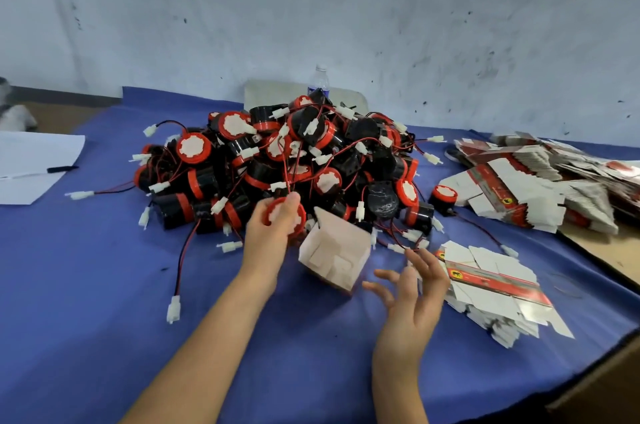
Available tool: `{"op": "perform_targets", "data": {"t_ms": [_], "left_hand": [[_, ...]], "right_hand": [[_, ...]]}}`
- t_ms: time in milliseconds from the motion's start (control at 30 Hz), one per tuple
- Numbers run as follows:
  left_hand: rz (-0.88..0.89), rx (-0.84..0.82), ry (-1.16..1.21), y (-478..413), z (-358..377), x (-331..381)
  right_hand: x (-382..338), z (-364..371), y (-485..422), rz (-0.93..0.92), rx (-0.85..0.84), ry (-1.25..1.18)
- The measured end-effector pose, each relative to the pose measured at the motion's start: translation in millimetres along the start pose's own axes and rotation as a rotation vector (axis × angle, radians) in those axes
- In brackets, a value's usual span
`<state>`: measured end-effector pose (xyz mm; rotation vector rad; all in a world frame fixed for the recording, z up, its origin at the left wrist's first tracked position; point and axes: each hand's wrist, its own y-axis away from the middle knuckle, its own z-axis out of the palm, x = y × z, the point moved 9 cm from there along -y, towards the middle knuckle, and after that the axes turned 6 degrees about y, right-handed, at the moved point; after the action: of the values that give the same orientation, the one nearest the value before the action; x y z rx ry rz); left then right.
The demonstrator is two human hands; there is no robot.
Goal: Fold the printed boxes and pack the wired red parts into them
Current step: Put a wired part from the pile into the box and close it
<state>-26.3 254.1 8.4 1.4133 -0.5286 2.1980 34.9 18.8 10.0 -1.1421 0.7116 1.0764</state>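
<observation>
The left hand (pixel 273 226) is at the front edge of the big pile of red parts (pixel 294 160). Its fingers (pixel 293 201) are curled round one red part (pixel 281 212), round with a white middle. A thin red wire (pixel 286 177) runs up from that part into the pile.

An open box (pixel 334 252) is between the two hands, just beside the left hand. It is white inside, tipped a bit and blurry. No hand touches it.

The right hand (pixel 414 295) is on the other side of the box. It is wide open with its fingers spread out, and it holds nothing. Its fingertips are close to some loose wires and white plugs (pixel 394 248) that spill out from the pile.

Just to the right of that hand is a stack of flat boxes (pixel 495 288), white with a red stripe. A bigger heap of flat boxes (pixel 540 188) lies farther back on the right. One red part (pixel 444 196) sits alone between the pile and that heap.

All of this is on a blue tabletop (pixel 104 285). Wires and plugs stick out all round the pile. A water bottle (pixel 320 80) stands behind the pile, partly hidden by it. At the far left lies a white paper (pixel 31 153) with a black pen (pixel 62 169) on it. Behind everything is a pale, scuffed wall (pixel 381 8).
</observation>
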Motion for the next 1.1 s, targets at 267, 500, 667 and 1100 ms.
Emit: {"op": "perform_targets", "data": {"t_ms": [267, 500, 667, 1100], "left_hand": [[0.745, -0.216, -0.275, 67, 23, 69], [0.860, -0.582, -0.537, 96, 68, 39], [0.800, -0.549, -0.562, 90, 64, 36], [0.851, -0.695, -0.509, 103, 81, 29]], "right_hand": [[-30, 31, 28, -0.412, -0.214, 0.377], [-48, 16, 30, -0.505, -0.115, 0.217], [-53, 18, 37, -0.646, -0.129, 0.437], [-44, 14, 30, -0.629, 0.019, 0.615]]}}
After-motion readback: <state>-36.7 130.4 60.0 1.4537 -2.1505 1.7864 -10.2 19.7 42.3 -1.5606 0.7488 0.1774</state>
